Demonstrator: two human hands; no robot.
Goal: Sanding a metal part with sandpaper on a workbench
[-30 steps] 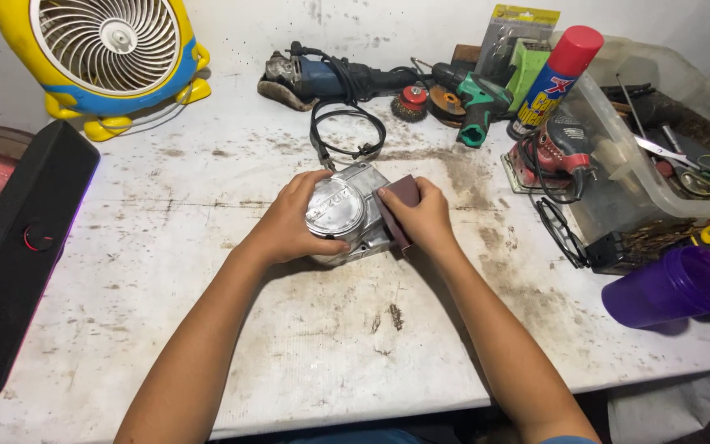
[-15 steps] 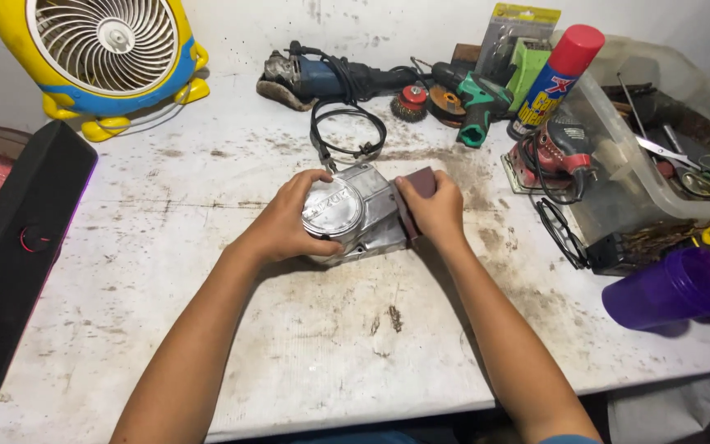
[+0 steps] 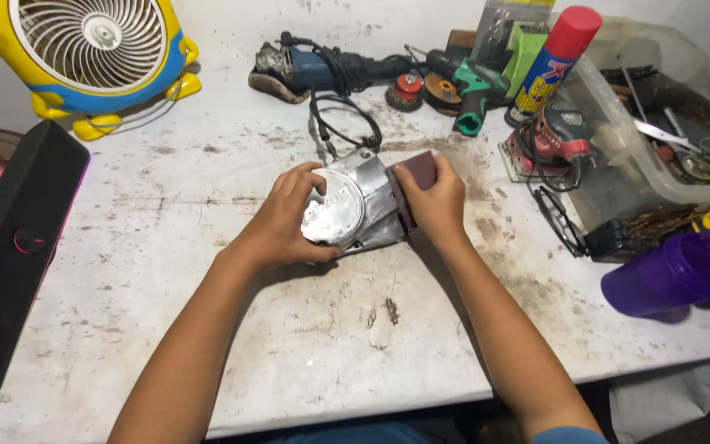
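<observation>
Now right hand (image 3: pixel 435 201) sliding brown sandpaper (image 3: pixel 417 170) back toward cover's upper edge, grip pressing it flat; left hand (image 3: pixel 285 220) clamping silver metal cover (image 3: pixel 351 210) on table (image 3: pixel 166 247).

Over the last second we have slid our right hand (image 3: pixel 433 201) and the dark brown sanding sheet (image 3: pixel 417 171) under it from the near right side of the silver metal cover (image 3: pixel 355 205) up toward its far right edge, so the sheet now shows beyond our fingertips. Our left hand (image 3: pixel 289 222) has shifted a little, its fingers curled more over the round polished face, and the cover sits turned slightly against the white table (image 3: pixel 166 247).
</observation>
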